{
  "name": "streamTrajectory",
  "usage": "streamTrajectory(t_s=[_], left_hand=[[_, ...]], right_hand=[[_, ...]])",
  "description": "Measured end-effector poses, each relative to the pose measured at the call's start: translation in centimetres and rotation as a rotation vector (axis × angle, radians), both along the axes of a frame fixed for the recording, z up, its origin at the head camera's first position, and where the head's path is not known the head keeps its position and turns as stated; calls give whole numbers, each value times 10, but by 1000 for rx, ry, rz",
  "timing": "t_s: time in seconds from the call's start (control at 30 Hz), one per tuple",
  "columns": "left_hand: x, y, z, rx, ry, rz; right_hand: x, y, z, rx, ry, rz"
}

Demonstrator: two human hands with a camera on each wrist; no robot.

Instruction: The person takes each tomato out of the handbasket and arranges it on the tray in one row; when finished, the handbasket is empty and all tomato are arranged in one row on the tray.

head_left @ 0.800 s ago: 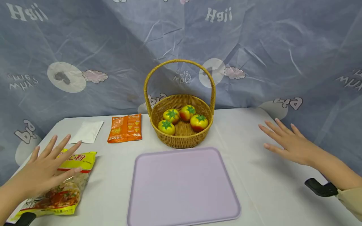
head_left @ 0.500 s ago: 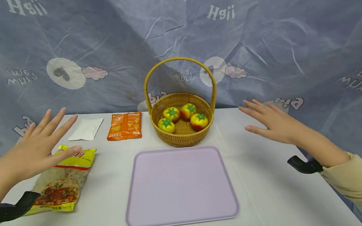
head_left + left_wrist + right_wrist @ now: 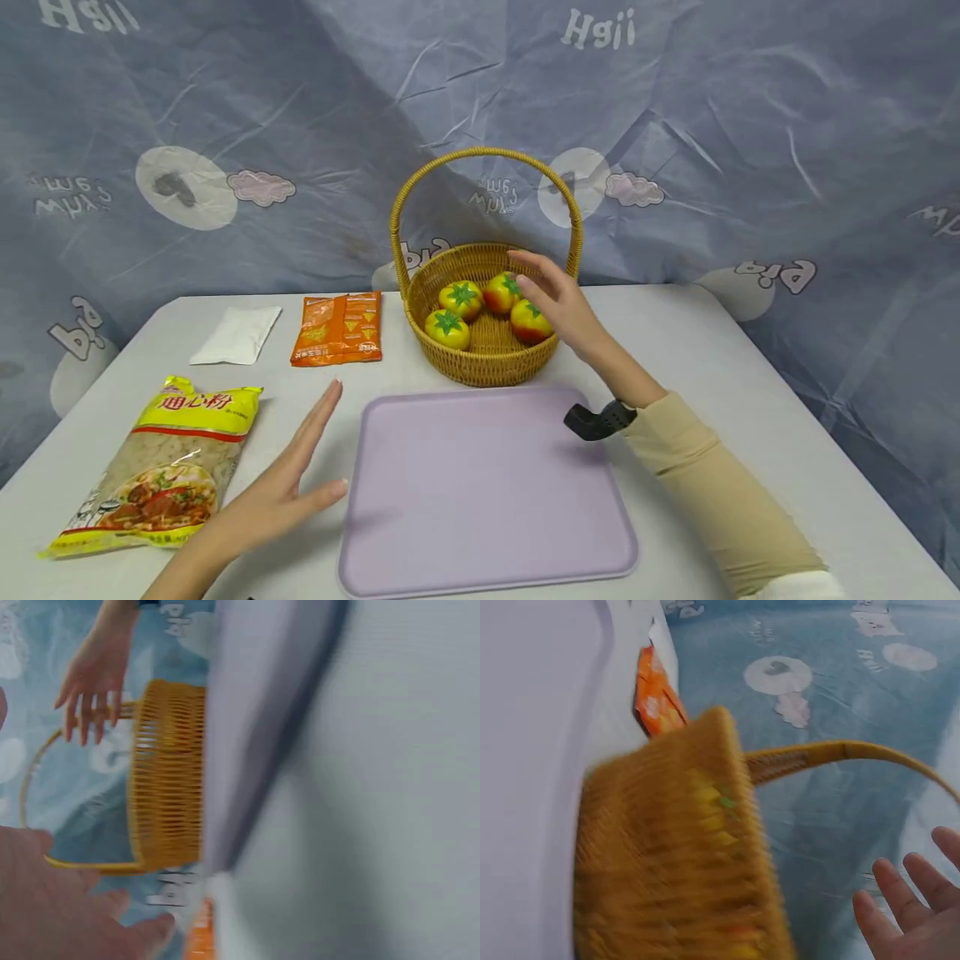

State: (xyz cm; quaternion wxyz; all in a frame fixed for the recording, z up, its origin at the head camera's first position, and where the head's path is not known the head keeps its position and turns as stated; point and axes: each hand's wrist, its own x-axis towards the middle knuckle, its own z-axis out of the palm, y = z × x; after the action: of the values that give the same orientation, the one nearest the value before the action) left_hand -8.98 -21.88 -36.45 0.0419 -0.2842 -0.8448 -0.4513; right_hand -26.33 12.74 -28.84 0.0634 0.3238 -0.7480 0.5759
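A round wicker basket [image 3: 480,367] with a tall arched handle stands at the back middle of the table. In it lie several yellow-red tomatoes [image 3: 447,329] with green leaf tops. My right hand [image 3: 558,304] hovers over the basket's right side, partly in front of the rightmost tomato [image 3: 531,323]; its fingers are extended and grip nothing. In the right wrist view, this hand [image 3: 922,922] appears beside the blurred basket [image 3: 667,847]. My left hand [image 3: 281,487] is held above the table at the left of the lilac tray [image 3: 487,492], fingers straight and holding nothing.
A yellow-topped pasta bag [image 3: 168,467] lies at the left. Farther back are a white packet [image 3: 236,335] and an orange snack bag [image 3: 337,329]. A printed grey-blue cloth [image 3: 300,100] hangs behind the white-covered table [image 3: 720,392].
My right hand has moved left from the table's right side to over the basket. The left hand has moved right, from above the pasta bag to beside the tray.
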Motion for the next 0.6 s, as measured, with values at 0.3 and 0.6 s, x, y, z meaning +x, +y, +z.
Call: streamTrajectory(t_s=[0.3, 0.6], left_hand=[[-4, -8, -46, -40, -123, -123], [0, -17, -47, -214, -32, -130]], right_hand=[[-25, -39, -32, -175, -427, 10], [-36, -48, -32, -89, -547, 4]])
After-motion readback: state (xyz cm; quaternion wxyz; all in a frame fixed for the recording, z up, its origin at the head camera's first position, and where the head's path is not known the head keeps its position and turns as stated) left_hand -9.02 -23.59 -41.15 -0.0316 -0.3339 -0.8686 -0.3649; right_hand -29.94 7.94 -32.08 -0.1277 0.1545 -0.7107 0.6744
